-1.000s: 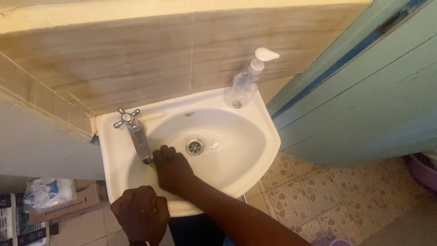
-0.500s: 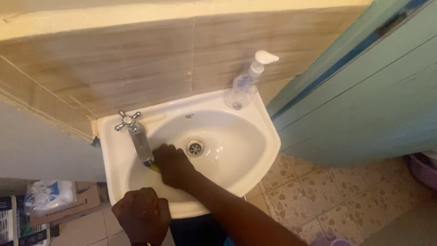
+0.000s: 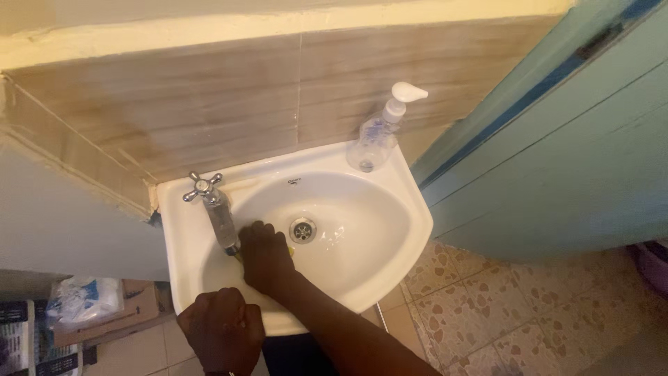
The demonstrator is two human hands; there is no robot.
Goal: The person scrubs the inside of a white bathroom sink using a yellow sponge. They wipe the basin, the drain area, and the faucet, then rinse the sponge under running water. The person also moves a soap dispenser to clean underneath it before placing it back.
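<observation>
My right hand (image 3: 268, 261) is down in the white sink basin (image 3: 369, 237), just under the spout of the metal tap (image 3: 217, 209). It presses a small yellow-green sponge (image 3: 291, 251) against the basin; only the sponge's edges show around my fingers. The drain (image 3: 303, 230) lies just to the right of that hand. My left hand (image 3: 223, 331) is curled over the sink's front rim (image 3: 292, 324). No water can be seen running from the tap.
A clear pump soap bottle (image 3: 379, 136) stands on the sink's back right corner. A teal door (image 3: 557, 153) is close on the right. Tiled wall behind, patterned floor tiles (image 3: 529, 313) below right, cardboard and a plastic bag (image 3: 83, 299) at lower left.
My right hand has shifted a little within the basin under the spout. My left hand has stayed on the rim.
</observation>
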